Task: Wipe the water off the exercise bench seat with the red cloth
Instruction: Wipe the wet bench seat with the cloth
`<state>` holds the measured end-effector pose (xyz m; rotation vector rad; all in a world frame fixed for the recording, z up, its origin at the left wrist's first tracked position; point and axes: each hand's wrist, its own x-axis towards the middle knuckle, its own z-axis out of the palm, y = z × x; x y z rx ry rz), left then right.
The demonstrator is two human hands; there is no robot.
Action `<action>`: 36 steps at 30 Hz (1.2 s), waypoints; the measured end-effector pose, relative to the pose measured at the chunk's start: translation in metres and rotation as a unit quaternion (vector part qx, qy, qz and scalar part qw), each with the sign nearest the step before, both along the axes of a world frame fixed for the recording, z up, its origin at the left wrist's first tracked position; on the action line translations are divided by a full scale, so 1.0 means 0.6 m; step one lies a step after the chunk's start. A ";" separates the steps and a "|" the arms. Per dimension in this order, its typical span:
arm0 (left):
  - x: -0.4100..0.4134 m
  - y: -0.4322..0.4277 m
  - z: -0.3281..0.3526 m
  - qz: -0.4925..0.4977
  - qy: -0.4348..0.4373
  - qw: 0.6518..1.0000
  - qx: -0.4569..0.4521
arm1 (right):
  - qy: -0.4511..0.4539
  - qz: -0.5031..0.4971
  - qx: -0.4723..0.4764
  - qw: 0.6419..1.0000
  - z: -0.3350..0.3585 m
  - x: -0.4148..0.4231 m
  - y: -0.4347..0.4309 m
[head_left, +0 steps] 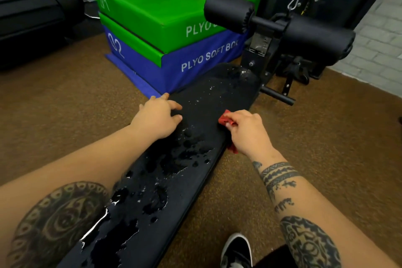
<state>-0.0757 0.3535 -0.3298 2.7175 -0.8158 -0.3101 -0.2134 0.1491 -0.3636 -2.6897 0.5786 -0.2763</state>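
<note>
A long black exercise bench seat (204, 106) runs from the lower left up toward the machine. Water puddles and droplets (174, 154) cover much of it, from the near end to the far tip. My right hand (248, 130) grips a bunched red cloth (225, 118) at the bench's right edge; most of the cloth is hidden under the hand, and a bit pokes out below the wrist. My left hand (158, 117) rests on the bench's left edge with fingers spread and relaxed, holding nothing.
Stacked green (165, 4) and blue (195, 65) soft plyo boxes stand just beyond the bench on the left. Black foam roller pads (313, 37) and the machine frame rise at the far end. Brown speckled floor (326, 137) surrounds the bench. My shoe (237, 250) is at the bottom.
</note>
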 end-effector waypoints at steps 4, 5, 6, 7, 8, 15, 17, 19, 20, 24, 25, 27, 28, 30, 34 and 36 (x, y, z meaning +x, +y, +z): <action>-0.015 0.037 0.005 -0.011 0.066 0.996 0.060 | 0.002 -0.006 0.025 1.000 -0.006 -0.004 -0.002; -0.020 0.041 0.009 -0.014 0.079 0.993 0.091 | -0.004 -0.010 0.018 1.000 -0.004 -0.003 0.002; -0.025 0.042 0.014 -0.016 0.085 0.990 0.116 | -0.003 -0.010 0.011 1.000 0.001 -0.002 0.009; -0.029 0.042 0.018 -0.018 0.083 0.988 0.130 | 0.001 -0.005 0.005 1.000 0.006 -0.002 0.015; -0.032 0.039 0.021 -0.021 0.078 0.987 0.138 | 0.010 0.005 -0.004 1.000 0.011 -0.003 0.022; -0.025 0.038 0.016 -0.003 0.077 0.989 0.128 | 0.036 0.087 0.173 0.980 0.060 -0.060 0.058; -0.021 0.038 0.010 -0.006 0.068 0.990 0.122 | -0.043 0.019 0.150 0.988 0.060 -0.054 0.042; -0.020 0.039 0.008 -0.004 0.062 0.990 0.123 | -0.087 -0.021 0.110 0.990 0.049 -0.032 0.027; -0.021 0.039 0.007 -0.004 0.058 0.991 0.124 | -0.075 -0.017 0.095 0.992 0.042 -0.021 0.027; -0.020 0.037 0.010 0.000 0.056 0.991 0.120 | -0.021 0.059 -0.035 0.997 0.010 -0.004 0.061; -0.020 0.036 0.011 -0.001 0.057 0.991 0.122 | -0.019 0.073 -0.043 0.996 0.010 -0.009 0.071; -0.022 0.037 0.015 -0.003 0.057 0.990 0.126 | -0.011 0.114 -0.033 0.993 0.017 -0.024 0.083; -0.023 0.036 0.016 -0.005 0.056 0.990 0.126 | -0.004 0.139 -0.024 0.990 0.021 -0.033 0.086; -0.026 0.037 0.018 -0.004 0.057 0.991 0.123 | 0.009 0.193 0.004 0.981 0.027 -0.056 0.087; -0.032 0.042 0.017 -0.001 0.060 0.991 0.118 | 0.035 0.219 0.097 0.970 0.040 -0.089 0.061; -0.032 0.044 0.016 -0.004 0.060 0.991 0.119 | -0.033 0.152 0.109 0.982 0.045 -0.086 0.045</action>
